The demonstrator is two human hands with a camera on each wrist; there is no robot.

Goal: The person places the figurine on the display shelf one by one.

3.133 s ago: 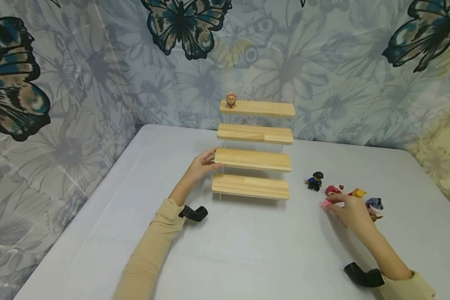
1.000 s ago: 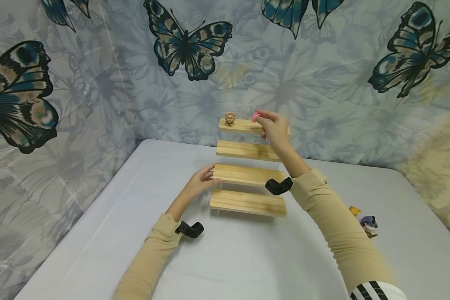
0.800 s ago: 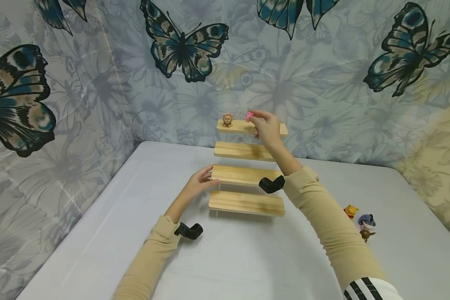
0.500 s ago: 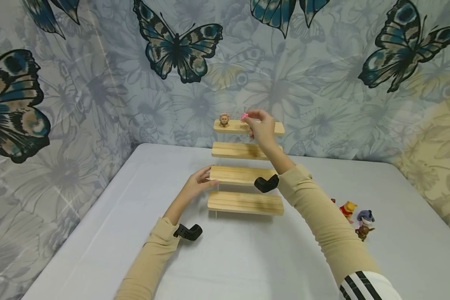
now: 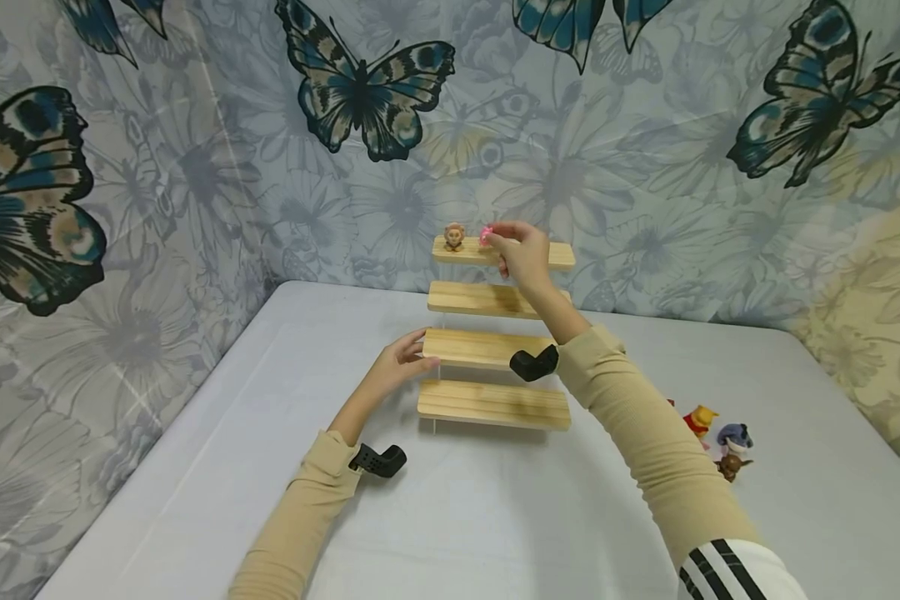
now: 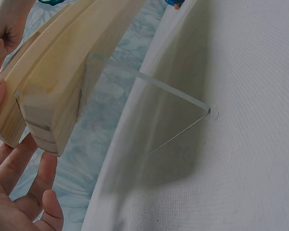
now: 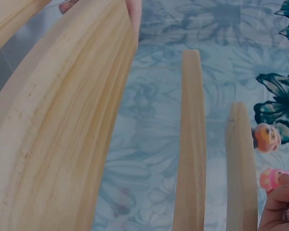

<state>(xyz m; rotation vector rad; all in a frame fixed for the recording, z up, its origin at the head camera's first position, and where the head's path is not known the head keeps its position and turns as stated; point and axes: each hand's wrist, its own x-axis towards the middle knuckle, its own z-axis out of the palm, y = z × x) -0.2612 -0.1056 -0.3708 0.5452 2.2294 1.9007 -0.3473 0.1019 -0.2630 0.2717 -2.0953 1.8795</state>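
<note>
A: Pale blue-grey floral wallpaper (image 5: 405, 208) with dark butterflies, and a white cloth-covered table (image 5: 195, 467). What stands there?

B: A stepped rack of four light wooden boards (image 5: 495, 406) on clear supports.

A: And the right hand (image 5: 525, 254)?

B: Thumb and fingertips pinch a small, rounded, bright pink figurine (image 5: 485, 237) at the top board. The right wrist view shows a yellowish patch on it; finer details are too small to read.

A: Is it touching the wood?

B: I can't tell. It's just beside a brown figurine with a paler face (image 5: 453, 237), seated at that board's left end.

A: The left hand (image 5: 397, 365)?

B: Thumb and fingers curve around the left end of the second board from the bottom, gripping it.

A: Other toys?

B: A yellow-and-red bear figurine (image 5: 700, 421) and a blue-grey figurine (image 5: 735, 437), right of the rack.
</note>
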